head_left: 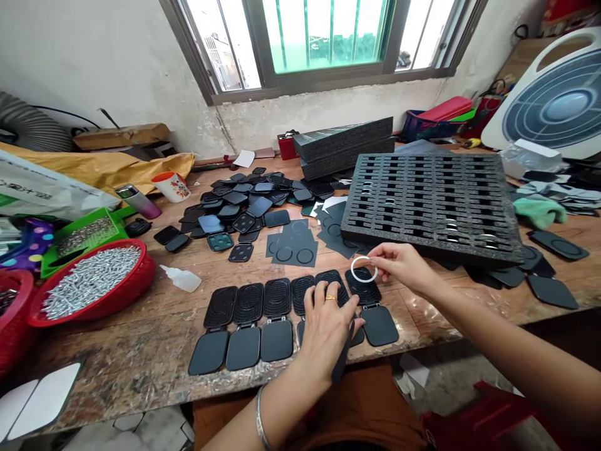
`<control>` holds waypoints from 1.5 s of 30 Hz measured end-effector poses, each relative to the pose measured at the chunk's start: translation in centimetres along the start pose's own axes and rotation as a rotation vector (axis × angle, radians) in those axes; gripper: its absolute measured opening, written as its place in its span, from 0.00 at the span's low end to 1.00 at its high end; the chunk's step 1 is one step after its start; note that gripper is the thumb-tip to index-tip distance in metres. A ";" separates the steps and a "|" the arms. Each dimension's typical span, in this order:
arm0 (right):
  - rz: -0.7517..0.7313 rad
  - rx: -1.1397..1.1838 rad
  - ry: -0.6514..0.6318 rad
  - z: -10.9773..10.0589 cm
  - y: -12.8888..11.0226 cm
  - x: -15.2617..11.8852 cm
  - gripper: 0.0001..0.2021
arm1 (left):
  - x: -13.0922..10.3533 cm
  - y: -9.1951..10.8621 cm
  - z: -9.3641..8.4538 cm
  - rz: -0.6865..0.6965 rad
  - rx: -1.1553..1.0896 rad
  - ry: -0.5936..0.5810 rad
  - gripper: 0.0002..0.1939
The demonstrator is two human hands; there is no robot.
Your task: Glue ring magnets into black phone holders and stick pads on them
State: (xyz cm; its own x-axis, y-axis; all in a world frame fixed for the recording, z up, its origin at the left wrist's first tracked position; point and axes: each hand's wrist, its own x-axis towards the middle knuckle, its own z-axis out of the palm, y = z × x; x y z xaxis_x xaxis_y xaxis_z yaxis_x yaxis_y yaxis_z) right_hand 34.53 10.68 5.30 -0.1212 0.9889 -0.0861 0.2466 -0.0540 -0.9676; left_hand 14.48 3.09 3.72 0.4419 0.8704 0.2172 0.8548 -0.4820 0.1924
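Note:
Pinched between the thumb and fingers of my right hand (pixel 394 266) is a thin white ring (pixel 364 269), over the textured upper half of the rightmost open black hinged case (pixel 380 326). My left hand (pixel 326 326), with a gold-coloured ring on one finger, bends over the neighbouring cases and hides parts of them. A dark flat sheet (pixel 344 357) is held under its palm and thumb, seen almost edge-on. To the left, more open cases (pixel 277 341) lie in a row, smooth halves towards me.
Behind the row are dark sheets with ring outlines (pixel 295 244) and a heap of black cases (pixel 248 200). A slotted foam tray (pixel 422 207) stands at right. On the left are a red basket of metal pins (pixel 94 275), a glue bottle (pixel 181 279) and a cup (pixel 171 186).

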 end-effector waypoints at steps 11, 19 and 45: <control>0.028 -0.243 0.004 1.3 2.5 0.4 0.12 | 0.6 -0.2 -0.4 0.024 0.001 -0.038 0.18; -0.217 -0.568 0.081 1.6 2.5 -0.2 0.10 | 0.5 -0.4 -0.4 0.046 0.002 -0.055 0.19; -0.463 -0.942 0.473 -8.7 -2.6 9.8 0.06 | -2.9 -4.1 -2.6 -0.101 -0.012 0.027 0.19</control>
State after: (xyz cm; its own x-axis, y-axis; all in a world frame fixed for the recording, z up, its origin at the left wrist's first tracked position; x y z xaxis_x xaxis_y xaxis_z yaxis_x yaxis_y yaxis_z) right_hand 41.10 21.77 9.03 -0.0639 0.8508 0.5215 0.9174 0.2558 -0.3048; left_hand 9.03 2.32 4.78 0.3461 0.9116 0.2220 0.8912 -0.3934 0.2260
